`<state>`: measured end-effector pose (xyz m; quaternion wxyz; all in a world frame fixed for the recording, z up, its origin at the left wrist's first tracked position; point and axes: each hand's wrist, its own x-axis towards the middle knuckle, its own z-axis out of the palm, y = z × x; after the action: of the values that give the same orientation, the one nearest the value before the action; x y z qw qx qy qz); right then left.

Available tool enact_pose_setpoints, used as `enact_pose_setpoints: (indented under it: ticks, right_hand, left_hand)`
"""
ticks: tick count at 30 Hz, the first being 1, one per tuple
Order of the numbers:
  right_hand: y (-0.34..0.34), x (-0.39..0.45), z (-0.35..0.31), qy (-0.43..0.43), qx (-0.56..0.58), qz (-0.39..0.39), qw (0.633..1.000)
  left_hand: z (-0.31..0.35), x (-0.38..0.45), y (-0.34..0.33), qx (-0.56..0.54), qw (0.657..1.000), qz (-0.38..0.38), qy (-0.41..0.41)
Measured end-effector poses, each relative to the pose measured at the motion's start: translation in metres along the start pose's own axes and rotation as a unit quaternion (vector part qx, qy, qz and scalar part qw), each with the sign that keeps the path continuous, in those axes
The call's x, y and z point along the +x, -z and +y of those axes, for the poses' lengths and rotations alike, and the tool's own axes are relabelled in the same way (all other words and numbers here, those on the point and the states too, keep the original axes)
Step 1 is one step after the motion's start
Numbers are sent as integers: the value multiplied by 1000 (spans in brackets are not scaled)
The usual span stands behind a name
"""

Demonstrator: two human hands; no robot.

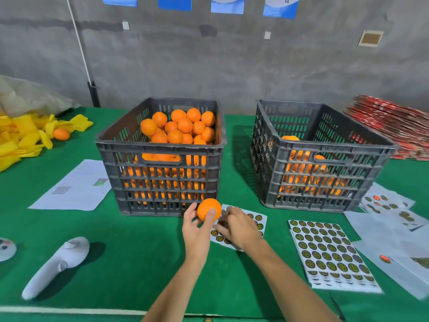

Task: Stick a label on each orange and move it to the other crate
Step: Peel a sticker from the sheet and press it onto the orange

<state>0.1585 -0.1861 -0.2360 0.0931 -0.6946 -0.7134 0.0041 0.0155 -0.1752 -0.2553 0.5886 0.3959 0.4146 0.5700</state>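
Resting in curled left-hand point(196, 231) fingers: round orange point(209, 209), before the heaped slatted grey plastic left crate point(160, 182). Right hand point(236, 226) fingers bent on glossy label sheet point(256, 223), grip unclear. Right crate point(313, 182): part-filled, contents half hidden. Green felt worktop point(127, 263).

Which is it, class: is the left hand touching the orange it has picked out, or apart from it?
Touching. The head view shows the left hand holding the orange, thumb and fingers wrapped against its skin.
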Motion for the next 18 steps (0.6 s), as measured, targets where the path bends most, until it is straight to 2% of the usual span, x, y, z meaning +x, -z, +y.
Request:
enact_pose_setpoints:
  ticks: [4,8,11,14,18]
  right_hand:
    - [8,3,-7,33,-42,-16,998]
    - [9,1,-11,27,-52,-8,998]
    - [7,-4,-6,-45,58,47,996]
    - [9,-6,-4,-116,238,121,957]
    - [13,-7,-19,-88,256,214,939]
  left_hand:
    - [0,0,2,-60,998,-6,19]
    - [-1,-1,4,-60,998,-11,25]
    - [-5,1,5,-40,998,-19,39]
    - [-6,2,4,-34,998,-22,44]
    - [-2,2,3,-7,999,-40,7]
